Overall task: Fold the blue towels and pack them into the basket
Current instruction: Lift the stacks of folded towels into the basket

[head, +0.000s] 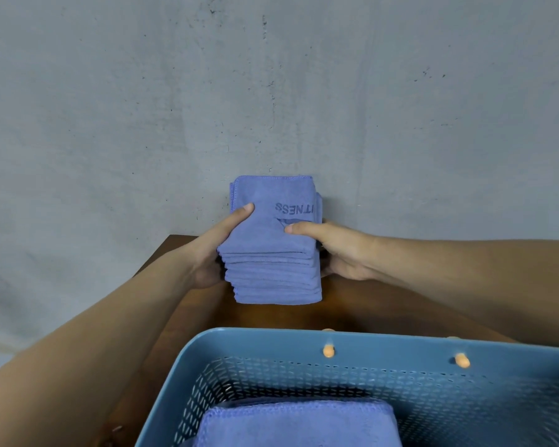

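Note:
A stack of several folded blue towels [271, 253] is held above the brown table [271, 317], with stitched lettering on the top towel. My left hand [217, 243] grips the stack's left side, thumb on top. My right hand [339, 250] grips the right side, thumb pressed on the top towel. Fingers of both hands are hidden behind and under the stack. Close to me stands the blue perforated basket [400, 343]. Inside it lies a folded blue towel [297, 427].
A grey concrete wall [271, 91] rises right behind the table. Two small orange pegs [329, 351] stick out of the basket's far wall. The table's left edge runs diagonally under my left forearm.

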Demonstrator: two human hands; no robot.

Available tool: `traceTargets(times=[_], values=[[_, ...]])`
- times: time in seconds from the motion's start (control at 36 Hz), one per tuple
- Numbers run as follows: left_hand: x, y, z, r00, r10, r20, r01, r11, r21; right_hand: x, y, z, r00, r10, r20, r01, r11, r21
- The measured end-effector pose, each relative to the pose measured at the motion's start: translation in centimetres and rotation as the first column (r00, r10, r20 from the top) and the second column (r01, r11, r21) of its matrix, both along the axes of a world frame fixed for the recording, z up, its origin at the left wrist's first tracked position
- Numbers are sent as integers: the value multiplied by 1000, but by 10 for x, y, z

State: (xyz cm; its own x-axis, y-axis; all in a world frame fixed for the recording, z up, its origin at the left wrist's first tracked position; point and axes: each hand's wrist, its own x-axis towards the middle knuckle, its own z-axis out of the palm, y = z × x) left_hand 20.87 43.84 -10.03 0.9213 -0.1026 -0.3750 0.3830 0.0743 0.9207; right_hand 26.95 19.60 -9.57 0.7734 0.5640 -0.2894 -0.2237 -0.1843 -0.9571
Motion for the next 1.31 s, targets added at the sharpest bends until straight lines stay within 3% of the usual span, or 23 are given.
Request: traceTargets(times=[0.5,0.69,0.86,1.11,1.31], values=[[8,10,6,992,-29,-125,37,997,66,7,-6,-18,1000,26,0,-26,993,114],[-11,-2,11,995,27,91,-34,996,79,3,-2,-3,999,32,42,-37,992,121],[-30,-24,63,952,33,306,-67,992,103,-18,-13,55,991,-17,136,2,994,112],[-99,-84,182,902,-53,428,-31,982,186,-90,-79,179,951,-99,293,69,991,111],[-173,-153,231,882,-70,467,-39,975,218,-181,-150,231,932,-134,337,112,990,83]])
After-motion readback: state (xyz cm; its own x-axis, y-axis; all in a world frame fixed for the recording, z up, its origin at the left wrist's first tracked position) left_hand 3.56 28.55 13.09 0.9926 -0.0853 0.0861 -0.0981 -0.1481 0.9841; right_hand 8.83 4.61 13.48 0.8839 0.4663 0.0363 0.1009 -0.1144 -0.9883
